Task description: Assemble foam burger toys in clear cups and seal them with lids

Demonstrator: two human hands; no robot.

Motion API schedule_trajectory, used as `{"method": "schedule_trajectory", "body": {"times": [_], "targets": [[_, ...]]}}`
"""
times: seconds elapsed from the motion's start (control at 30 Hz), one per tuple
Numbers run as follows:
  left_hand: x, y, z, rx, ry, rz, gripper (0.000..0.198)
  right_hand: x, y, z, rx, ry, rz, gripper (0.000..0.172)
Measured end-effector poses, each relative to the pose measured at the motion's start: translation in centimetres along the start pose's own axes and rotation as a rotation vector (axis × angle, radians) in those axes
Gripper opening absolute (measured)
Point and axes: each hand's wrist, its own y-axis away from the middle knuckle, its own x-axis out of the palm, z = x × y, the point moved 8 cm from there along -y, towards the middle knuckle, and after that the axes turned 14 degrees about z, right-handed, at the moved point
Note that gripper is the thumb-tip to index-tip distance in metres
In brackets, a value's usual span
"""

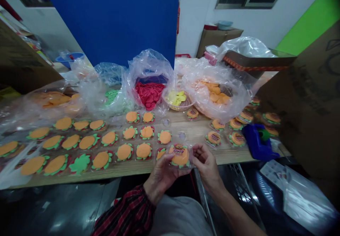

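A clear plastic pack with an orange toy burger and a printed label [180,155] is held over the table's front edge. My left hand [165,172] grips it from the left and below, thumb on its front. At its right edge, my right hand [204,159] pinches the clear plastic with thumb and fingers. Rows of open clear trays with orange and green burger pieces [124,152] lie to the left on the wooden table [106,172]. One tray shows a green leaf piece [80,163] on top. Labelled burger packs [213,138] lie to the right.
Behind the rows stand plastic bags of red pieces [150,94], green pieces [111,96] and orange pieces [216,94]. A basket [183,105] holds yellow pieces. On the right are a blue tape dispenser [256,144] and a large cardboard box [308,105].
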Motion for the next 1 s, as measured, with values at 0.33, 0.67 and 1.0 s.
{"method": "schedule_trajectory", "body": {"times": [0.33, 0.67, 1.0], "targets": [[0.0, 0.0, -0.6, 0.038, -0.299, 0.019, 0.034, -0.8, 0.3, -0.9, 0.164, -0.116, 0.142, 0.03], [1.0, 0.6, -0.3, 0.012, -0.377, 0.026, 0.037, -1.3, 0.3, -0.9, 0.09, 0.036, 0.032, 0.027], [0.8, 0.6, 0.7, -0.102, -0.567, 0.131, 0.037, -0.3, -0.3, 0.0, 0.159, 0.276, 0.304, 0.032]]}}
